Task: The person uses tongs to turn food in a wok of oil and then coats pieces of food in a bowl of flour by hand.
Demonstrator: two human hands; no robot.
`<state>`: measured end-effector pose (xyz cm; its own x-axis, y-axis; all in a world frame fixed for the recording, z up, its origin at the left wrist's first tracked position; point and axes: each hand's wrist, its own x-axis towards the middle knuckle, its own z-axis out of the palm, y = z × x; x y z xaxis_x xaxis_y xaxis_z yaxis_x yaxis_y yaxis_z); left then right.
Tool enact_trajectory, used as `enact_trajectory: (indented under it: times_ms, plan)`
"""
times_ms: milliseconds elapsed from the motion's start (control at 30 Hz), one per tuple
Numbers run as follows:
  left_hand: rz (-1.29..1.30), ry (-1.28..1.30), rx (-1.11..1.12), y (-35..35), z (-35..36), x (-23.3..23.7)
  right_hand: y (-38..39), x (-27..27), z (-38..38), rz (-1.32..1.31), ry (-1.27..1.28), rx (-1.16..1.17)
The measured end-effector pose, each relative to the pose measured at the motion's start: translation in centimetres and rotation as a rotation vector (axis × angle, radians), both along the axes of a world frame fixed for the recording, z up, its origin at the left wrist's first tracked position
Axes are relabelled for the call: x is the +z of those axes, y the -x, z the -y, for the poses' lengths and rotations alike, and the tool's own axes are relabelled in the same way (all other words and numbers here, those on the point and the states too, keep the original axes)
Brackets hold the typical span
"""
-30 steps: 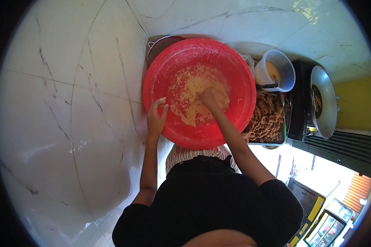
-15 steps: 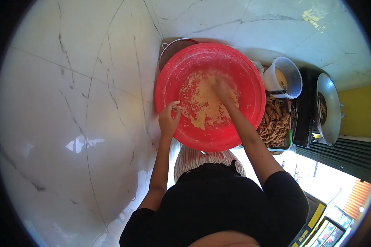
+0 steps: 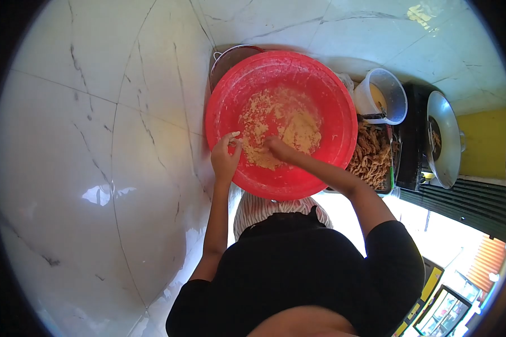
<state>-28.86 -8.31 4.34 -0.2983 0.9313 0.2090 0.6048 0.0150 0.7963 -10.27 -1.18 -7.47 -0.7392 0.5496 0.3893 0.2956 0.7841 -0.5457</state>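
Observation:
A wide red plastic basin (image 3: pixel 331 168) holds loose, pale yellow flour-like powder (image 3: pixel 301 132), crumbly in places and heaped toward the right. At the basin's left side, my left hand (image 3: pixel 225 160) lies over the rim. Its powder-dusted fingertips are curved, with a gap between thumb and fingers and nothing visible between them. My right hand (image 3: pixel 278 150) is low over the near part of the powder, its back toward me. Motion blur and the downward angle hide its fingers, so I cannot see whether it holds any powder.
Right of the basin, brown fried strips (image 3: pixel 371 160) fill a tray, with a white plastic tub (image 3: pixel 395 104) of yellowish liquid behind. A metal wok (image 3: pixel 447 143) stands farther right. A marbled tile wall (image 3: pixel 152 112) borders the left, and a striped bundle (image 3: pixel 253 210) is below the basin.
My right hand has come from the far middle of the basin toward me and left. The powder is now heaped more to the right, baring red basin floor. My left hand stays by the rim.

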Motion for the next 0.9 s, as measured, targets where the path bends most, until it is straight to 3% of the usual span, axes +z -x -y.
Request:
enact_trajectory:
  times_ms: [67,133,167,200,233,300,333,400,433,500,533,600,633,700,733,800,833,900]
  plan:
    - [0.002,0.005,0.0,0.0,0.1,0.0,0.0,7.0,-2.1,0.055,1.069,-0.169]
    - [0.008,0.009,0.005,-0.1,0.0,-0.1,-2.4,7.2,-4.5,-0.509,1.403,-0.284]
    - [0.006,0.0,0.005,-0.1,0.1,-0.2,-4.2,2.9,-6.4,-0.357,1.0,-0.373]
    - [0.002,-0.013,0.004,0.0,0.0,-0.2,-4.1,2.5,-6.9,-0.207,0.591,-0.44]
    - [0.002,-0.006,0.005,0.0,0.0,-0.2,-4.4,2.0,-6.2,-0.205,0.598,-0.439]
    - [-0.011,-0.019,0.016,0.0,-0.1,-0.2,-4.7,2.6,-4.1,0.147,0.381,-0.54]
    - [-0.009,-0.013,0.022,0.0,-0.1,-0.3,-4.1,2.5,-2.9,0.152,0.386,-0.534]
    - [0.019,-0.002,0.035,-0.1,0.0,-0.5,-2.3,2.2,-0.4,-0.283,0.85,-0.45]
    - [0.019,0.0,0.041,-0.2,0.0,-0.3,-1.4,1.9,0.6,-0.28,0.853,-0.445]
    - [0.002,-0.029,0.048,-0.3,-0.1,-0.1,0.5,1.2,2.1,-0.179,0.23,-0.382]
    - [0.002,-0.027,0.051,-0.2,-0.1,-0.2,1.0,-0.2,2.6,-0.179,0.232,-0.38]
    - [0.032,-0.029,0.074,-0.3,0.0,-0.4,1.7,-4.8,3.7,-0.048,0.588,-0.251]
    - [0.034,-0.032,0.073,-0.4,0.0,-0.4,2.3,-7.8,4.7,-0.047,0.585,-0.252]
    - [0.08,-0.019,0.098,-0.3,0.0,-0.3,3.4,-12.5,6.4,-0.369,0.88,-0.228]
    - [0.08,-0.022,0.101,-0.3,0.1,-0.3,3.3,-9.4,6.1,-0.368,0.878,-0.224]
    - [0.094,-0.016,0.121,-0.4,0.2,-0.2,2.7,1.1,4.5,0.344,1.009,-0.051]
    - [0.094,-0.021,0.124,-0.4,0.1,-0.1,2.4,0.2,4.0,0.345,1.003,-0.049]
    - [0.081,-0.025,0.105,-0.4,0.3,0.1,2.0,-1.7,2.7,0.114,1.691,0.112]
